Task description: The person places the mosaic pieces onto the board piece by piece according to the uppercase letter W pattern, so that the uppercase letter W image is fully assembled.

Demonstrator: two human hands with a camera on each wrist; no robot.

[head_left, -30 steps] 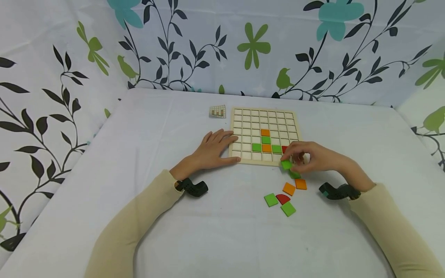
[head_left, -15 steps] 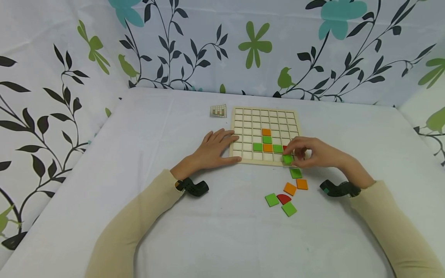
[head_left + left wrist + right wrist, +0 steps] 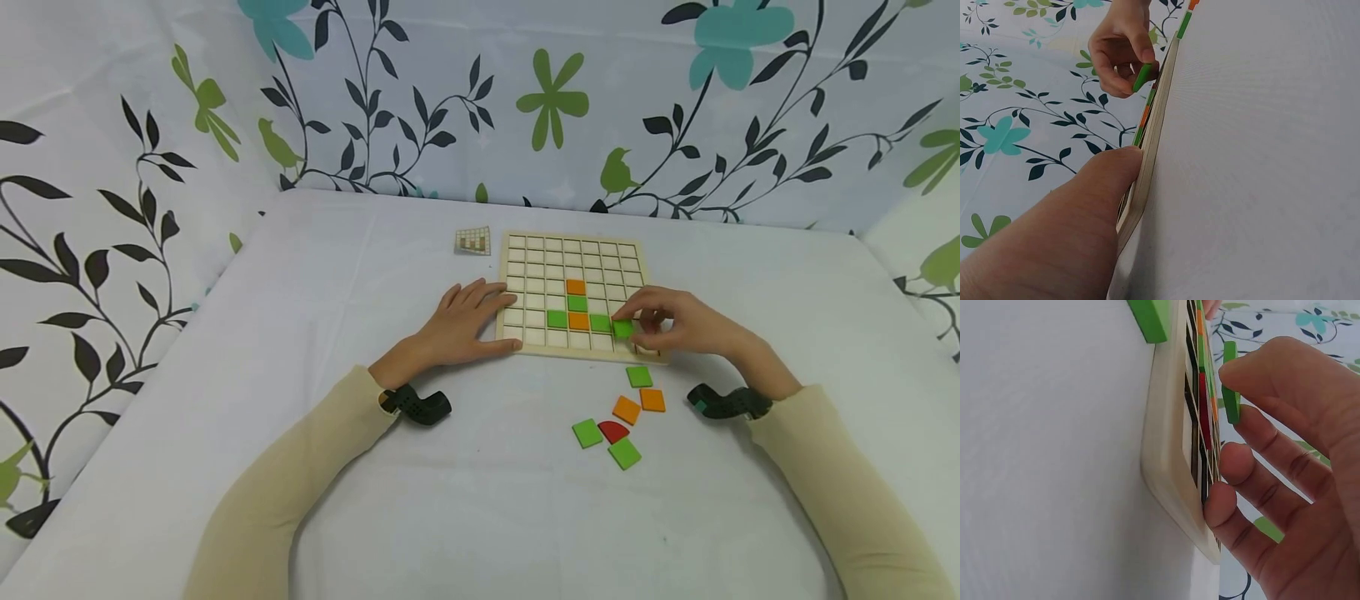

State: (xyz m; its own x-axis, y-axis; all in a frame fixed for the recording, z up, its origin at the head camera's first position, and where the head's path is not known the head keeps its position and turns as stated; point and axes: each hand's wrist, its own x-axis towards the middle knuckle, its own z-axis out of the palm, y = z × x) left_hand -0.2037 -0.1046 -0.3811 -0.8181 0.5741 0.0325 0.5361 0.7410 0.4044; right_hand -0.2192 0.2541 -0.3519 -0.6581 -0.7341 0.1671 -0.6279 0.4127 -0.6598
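A pale wooden grid board (image 3: 528, 268) lies on the white cloth. Set in its cells are orange tiles (image 3: 576, 287) and green tiles (image 3: 557, 319), plus a red piece (image 3: 1204, 409) that shows in the right wrist view. My right hand (image 3: 686, 322) pinches a green square tile (image 3: 622, 330) between thumb and index finger. In the right wrist view this green tile (image 3: 1231, 407) is raised off the board and tilted. With fingers spread, my left hand (image 3: 459, 327) rests at the board's left edge, its thumb on the near corner.
On the cloth before the board lie loose green squares (image 3: 639, 377), orange squares (image 3: 652, 400) and a red quarter-round piece (image 3: 613, 431). A small card (image 3: 472, 241) with a printed grid sits beyond my left hand. Patterned fabric (image 3: 420, 100) rises behind.
My right hand has carried the green tile from the board's near edge farther in, up to the row of placed tiles, where it now covers the red piece in the head view. The left hand stays put.
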